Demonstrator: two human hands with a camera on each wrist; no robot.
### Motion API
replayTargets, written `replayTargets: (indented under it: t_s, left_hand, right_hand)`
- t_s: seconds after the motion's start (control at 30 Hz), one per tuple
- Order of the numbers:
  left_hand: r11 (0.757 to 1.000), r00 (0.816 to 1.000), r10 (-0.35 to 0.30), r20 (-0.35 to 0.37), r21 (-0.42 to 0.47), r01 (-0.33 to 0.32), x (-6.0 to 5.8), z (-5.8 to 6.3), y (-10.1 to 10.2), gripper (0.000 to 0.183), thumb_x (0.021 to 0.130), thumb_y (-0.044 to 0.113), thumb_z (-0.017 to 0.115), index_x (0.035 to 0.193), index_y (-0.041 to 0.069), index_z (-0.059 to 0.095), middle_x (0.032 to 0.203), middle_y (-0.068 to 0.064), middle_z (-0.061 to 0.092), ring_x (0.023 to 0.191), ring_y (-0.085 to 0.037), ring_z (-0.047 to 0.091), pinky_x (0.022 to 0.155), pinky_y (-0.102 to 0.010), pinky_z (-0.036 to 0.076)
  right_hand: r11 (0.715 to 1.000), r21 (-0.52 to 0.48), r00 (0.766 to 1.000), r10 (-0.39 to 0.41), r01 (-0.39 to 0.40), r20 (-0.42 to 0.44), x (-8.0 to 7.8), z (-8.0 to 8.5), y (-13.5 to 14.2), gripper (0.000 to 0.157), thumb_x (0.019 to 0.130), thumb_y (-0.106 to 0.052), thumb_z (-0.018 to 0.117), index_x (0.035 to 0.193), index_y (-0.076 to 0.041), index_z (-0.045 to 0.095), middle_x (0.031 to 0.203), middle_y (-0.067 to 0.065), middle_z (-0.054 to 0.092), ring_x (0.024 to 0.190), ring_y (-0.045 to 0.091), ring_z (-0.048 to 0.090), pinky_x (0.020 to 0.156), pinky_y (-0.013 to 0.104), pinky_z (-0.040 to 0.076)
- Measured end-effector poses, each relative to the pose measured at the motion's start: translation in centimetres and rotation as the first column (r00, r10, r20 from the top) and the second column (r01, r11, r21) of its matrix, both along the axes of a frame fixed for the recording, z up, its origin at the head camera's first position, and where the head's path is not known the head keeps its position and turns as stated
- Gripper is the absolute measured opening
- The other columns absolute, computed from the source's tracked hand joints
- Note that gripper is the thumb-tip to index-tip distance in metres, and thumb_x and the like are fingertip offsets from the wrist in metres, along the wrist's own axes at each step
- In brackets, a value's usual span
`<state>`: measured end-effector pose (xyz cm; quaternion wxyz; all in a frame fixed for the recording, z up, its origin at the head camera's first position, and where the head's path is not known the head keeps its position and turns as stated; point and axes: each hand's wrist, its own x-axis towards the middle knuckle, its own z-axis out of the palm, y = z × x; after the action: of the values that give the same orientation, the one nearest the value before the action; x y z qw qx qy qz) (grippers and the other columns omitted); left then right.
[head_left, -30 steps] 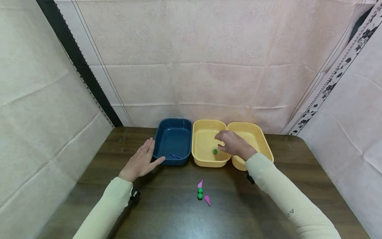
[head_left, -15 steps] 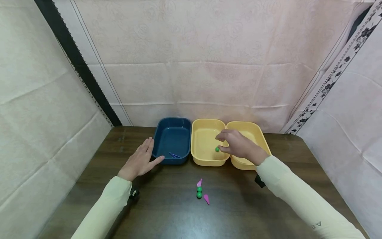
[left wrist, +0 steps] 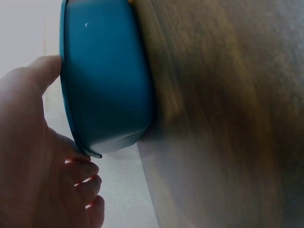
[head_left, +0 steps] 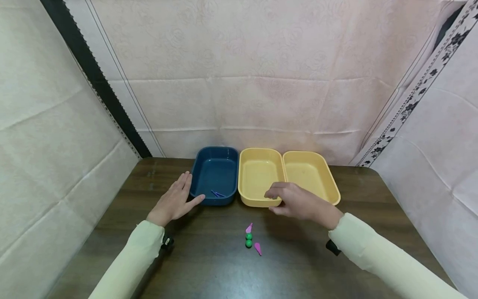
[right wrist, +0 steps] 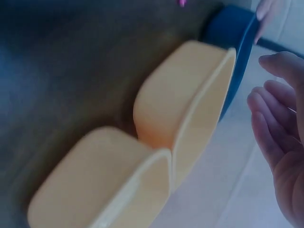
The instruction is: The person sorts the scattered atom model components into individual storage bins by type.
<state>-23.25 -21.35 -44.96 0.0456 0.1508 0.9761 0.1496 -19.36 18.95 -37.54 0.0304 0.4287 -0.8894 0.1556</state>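
Observation:
My left hand [head_left: 174,199] rests against the left rim of the dark blue tub [head_left: 216,155], fingers extended; in the left wrist view its thumb [left wrist: 47,71] meets the tub's rim. Two thin blue pieces [head_left: 217,193] lie in that tub. My right hand [head_left: 298,201] hovers over the front right corner of the middle yellow tub [head_left: 257,166], fingers loosely bent. Nothing shows between its thumb and fingers [right wrist: 261,111] in the right wrist view. The green bead seen earlier in the middle tub is out of sight, with my hand covering that corner.
On the brown table [head_left: 209,257], two green beads [head_left: 248,240] stand in line with a pink teardrop piece [head_left: 249,228]. Another pink teardrop piece [head_left: 258,248] lies beside them. A second yellow tub [head_left: 310,170] adjoins the middle one. Pale cloth [head_left: 242,104] hangs behind.
My right hand has drawn back toward the middle tub's front edge. The green bead shifted slightly right in that tub, then dropped from view. My left hand stays put.

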Motion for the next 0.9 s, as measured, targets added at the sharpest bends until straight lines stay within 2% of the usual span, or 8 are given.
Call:
replayTargets:
  t_s: [0.2, 0.47, 0.63, 0.9]
  left_hand:
    - [1.0, 1.0, 0.0, -0.009, 0.001, 0.0, -0.1, -0.1, 0.0, 0.106, 0.103, 0.073, 0.042, 0.168, -0.004, 0.008, 0.178, -0.023, 0.005, 0.165, -0.044, 0.009, 0.133, -0.061, 0.015]
    - [1.0, 1.0, -0.001, -0.005, 0.0, 0.001, 0.0, 0.0, 0.0, 0.106, 0.103, 0.073, 0.042, 0.168, -0.004, 0.008, 0.178, -0.023, 0.004, 0.165, -0.043, 0.009, 0.133, -0.06, 0.015]
    - [1.0, 1.0, -0.003, -0.006, -0.004, 0.003, 0.0, -0.1, 0.0, 0.107, 0.103, 0.074, 0.042, 0.167, -0.005, 0.008, 0.178, -0.024, 0.004, 0.165, -0.045, 0.009, 0.133, -0.061, 0.014]
    - [1.0, 1.0, -0.002, -0.01, -0.004, 0.002, 0.0, -0.3, 0.0, 0.108, 0.102, 0.076, 0.04, 0.168, -0.004, 0.008, 0.178, -0.023, 0.004, 0.165, -0.045, 0.009, 0.133, -0.061, 0.015]
  right_hand:
    - [0.997, 0.03, 0.997, 0.078, -0.078, -0.002, 2.0, -1.5, -0.9, 0.027, 0.094, -0.019, 0.08, 0.119, -0.007, 0.076, 0.109, 0.003, 0.074, 0.098, 0.013, 0.071, 0.087, 0.027, 0.063]
    - [0.989, 0.059, 0.99, 0.135, -0.137, 0.033, 3.8, -4.2, -2.3, 0.03, 0.096, -0.024, 0.079, 0.12, -0.007, 0.075, 0.107, 0.002, 0.07, 0.092, 0.005, 0.06, 0.081, 0.016, 0.057]
    - [0.984, 0.051, 0.985, 0.168, -0.17, 0.045, 3.6, -5.7, -3.2, 0.028, 0.096, -0.021, 0.079, 0.121, -0.008, 0.076, 0.105, 0.001, 0.069, 0.091, 0.004, 0.058, 0.082, 0.014, 0.055]
    - [0.967, 0.097, 0.972, 0.233, -0.236, 0.04, 2.1, -7.2, -4.2, 0.019, 0.096, -0.019, 0.079, 0.114, -0.012, 0.076, 0.105, -0.002, 0.07, 0.098, 0.006, 0.063, 0.089, 0.013, 0.055]
